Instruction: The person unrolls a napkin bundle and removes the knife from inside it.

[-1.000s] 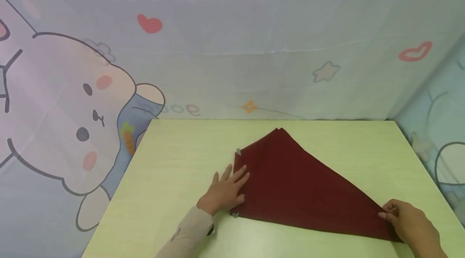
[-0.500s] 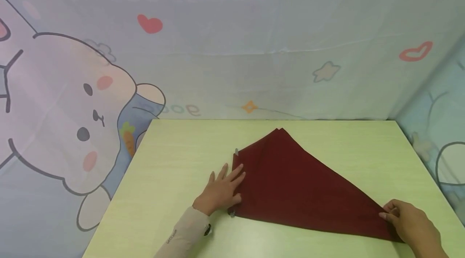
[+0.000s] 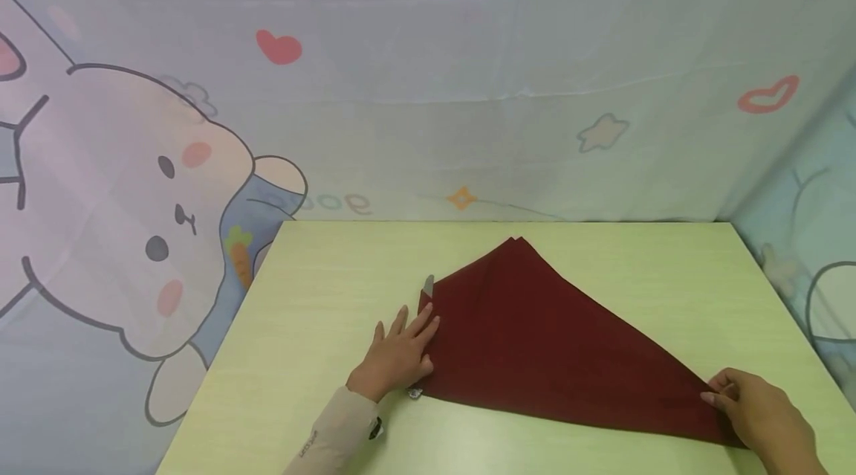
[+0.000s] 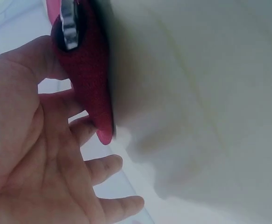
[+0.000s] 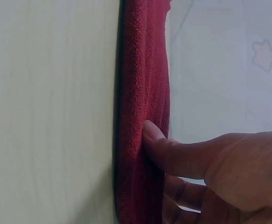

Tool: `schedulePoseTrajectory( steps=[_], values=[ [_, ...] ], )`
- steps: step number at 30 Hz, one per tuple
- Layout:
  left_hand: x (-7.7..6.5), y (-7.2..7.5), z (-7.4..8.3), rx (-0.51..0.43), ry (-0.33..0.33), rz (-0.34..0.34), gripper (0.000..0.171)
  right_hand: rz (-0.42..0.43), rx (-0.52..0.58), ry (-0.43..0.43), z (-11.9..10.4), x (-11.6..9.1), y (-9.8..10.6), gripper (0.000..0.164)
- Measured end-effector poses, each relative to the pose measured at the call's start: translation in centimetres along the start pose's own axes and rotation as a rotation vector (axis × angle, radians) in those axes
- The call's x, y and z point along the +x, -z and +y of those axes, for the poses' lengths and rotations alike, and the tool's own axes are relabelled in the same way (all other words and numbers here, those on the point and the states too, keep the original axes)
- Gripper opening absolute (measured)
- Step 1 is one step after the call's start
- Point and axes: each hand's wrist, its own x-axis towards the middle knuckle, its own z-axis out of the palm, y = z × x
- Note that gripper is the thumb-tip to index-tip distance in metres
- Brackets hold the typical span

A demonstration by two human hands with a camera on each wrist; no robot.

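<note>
A dark red folded cloth lies on the table, narrowing toward the right. My left hand rests on its left end with the fingers spread and fairly straight. In the left wrist view the thumb and fingers touch the folded cloth, and a shiny silver strip shows within its fold. Grey and silver bits show at the cloth's left corners. My right hand pinches the narrow right end. In the right wrist view its thumb presses the front of the cloth, fingers behind.
The pale yellow-green table ends at a hanging backdrop printed with hearts and a cartoon animal. A second side of the backdrop runs along the right edge of the table.
My left hand has slid a little to the left, and the cloth's left end with the silver bits has moved with it. The right hand keeps its grip almost in place.
</note>
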Motion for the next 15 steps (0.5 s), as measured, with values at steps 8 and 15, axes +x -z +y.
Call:
schedulePoseTrajectory(
  steps=[8,15],
  values=[
    [0.15,0.25,0.02,0.058,-0.071,0.052,0.061,0.002,-0.009,0.007,-0.04,0.04,-0.02,0.025],
    [0.89,-0.05,0.42,0.212,-0.133,0.086,0.056,0.028,-0.016,0.008,-0.21,0.08,-0.05,0.021]
  ],
)
